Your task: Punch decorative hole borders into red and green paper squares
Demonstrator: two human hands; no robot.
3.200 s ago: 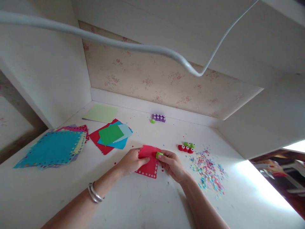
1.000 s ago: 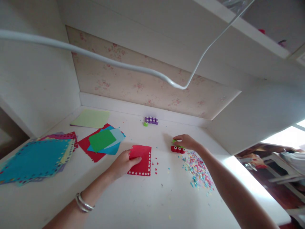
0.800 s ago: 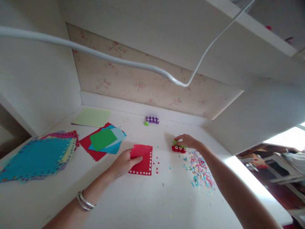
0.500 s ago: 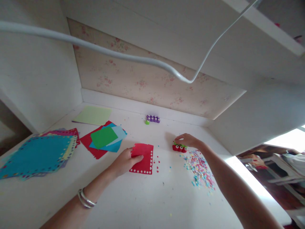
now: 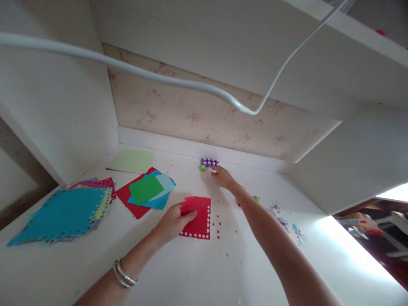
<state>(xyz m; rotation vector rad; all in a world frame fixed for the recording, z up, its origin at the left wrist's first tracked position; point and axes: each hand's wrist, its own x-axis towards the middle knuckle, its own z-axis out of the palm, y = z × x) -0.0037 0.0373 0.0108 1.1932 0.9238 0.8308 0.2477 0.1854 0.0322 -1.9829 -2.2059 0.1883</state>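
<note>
My left hand [image 5: 174, 223] pinches a red sheet of paper [image 5: 198, 216], thumb on top. Star, heart and flower shaped holes run along the sheet's right and lower edges. At the back of the table, my right hand [image 5: 222, 176] reaches to the front of a cluster of purple craft punches [image 5: 209, 162], its thumb and forefinger apart; whether the fingertips touch a punch is unclear. One green craft punch [image 5: 202, 168] sits just left of those fingers. My right forearm mostly hides the red punches and another green punch [image 5: 256, 198].
Colourful punched sheets [image 5: 63, 214] are stacked at the left. Red, blue and green papers [image 5: 146, 189] overlap beside them, with pale green paper [image 5: 132, 160] behind. Punched-out confetti [image 5: 280, 219] lies right of my forearm. A white cable [image 5: 191, 85] hangs across the view.
My right hand has moved from the red and green punches, left and back to the purple ones. My left hand still holds the red paper. The view has shifted slightly.
</note>
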